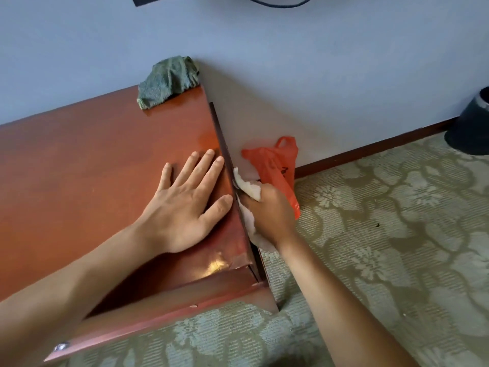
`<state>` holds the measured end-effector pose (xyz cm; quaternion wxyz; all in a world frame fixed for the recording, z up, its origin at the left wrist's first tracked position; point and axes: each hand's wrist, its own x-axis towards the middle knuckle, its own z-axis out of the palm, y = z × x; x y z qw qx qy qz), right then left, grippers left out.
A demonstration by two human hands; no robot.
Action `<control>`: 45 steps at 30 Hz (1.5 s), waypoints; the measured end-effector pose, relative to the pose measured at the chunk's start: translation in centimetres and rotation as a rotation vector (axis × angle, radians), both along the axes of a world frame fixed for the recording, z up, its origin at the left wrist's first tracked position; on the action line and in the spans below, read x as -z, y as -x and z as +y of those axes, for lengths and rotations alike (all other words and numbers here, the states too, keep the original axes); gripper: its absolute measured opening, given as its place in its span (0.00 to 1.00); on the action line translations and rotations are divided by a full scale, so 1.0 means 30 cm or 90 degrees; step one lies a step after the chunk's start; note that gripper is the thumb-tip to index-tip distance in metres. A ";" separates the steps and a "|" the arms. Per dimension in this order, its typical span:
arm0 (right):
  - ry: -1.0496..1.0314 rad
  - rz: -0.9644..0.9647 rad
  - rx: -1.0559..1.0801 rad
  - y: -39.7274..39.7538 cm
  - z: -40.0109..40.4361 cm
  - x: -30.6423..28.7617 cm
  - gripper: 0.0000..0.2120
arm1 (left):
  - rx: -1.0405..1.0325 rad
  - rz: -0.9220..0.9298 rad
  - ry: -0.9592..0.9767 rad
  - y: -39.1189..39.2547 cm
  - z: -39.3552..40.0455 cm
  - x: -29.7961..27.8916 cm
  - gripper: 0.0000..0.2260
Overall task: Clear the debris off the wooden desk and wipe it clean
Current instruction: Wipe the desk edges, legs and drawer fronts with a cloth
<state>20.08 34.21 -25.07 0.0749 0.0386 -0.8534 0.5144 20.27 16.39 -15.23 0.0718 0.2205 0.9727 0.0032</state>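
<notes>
Desk — reddish-brown and glossy — fills the left half of the view, its back edge against the pale wall and its right end running diagonally down toward the camera. On the desk's top, close to that right end, the left hand lies flat and released, palm down, fingers straight and spread, fingertips reaching almost to the edge and the thumb stretched along it. Just off the desk's right end, below the level of the top, the right hand is clenched around white tissue; crumpled wads of it stick out above and below the fist, touching or nearly touching the desk's side. The same hand seems to hold an orange bag as well — the plastic runs from under the fingers up past the desk's end toward the wall, its loop handle uppermost — though the exact grip on it cannot be made out. At the desk's far right corner, against the wall, a rumpled green cloth sits on the top, well apart from both hands. Patterned carpet spreads to the right of the desk and in front of it, and a dark bin stands far to the desk's right, by the wall's dark skirting.
</notes>
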 end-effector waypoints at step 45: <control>0.248 0.036 -0.101 0.441 -0.005 0.039 0.09 | -0.319 0.083 -0.083 0.278 0.136 -0.017 0.28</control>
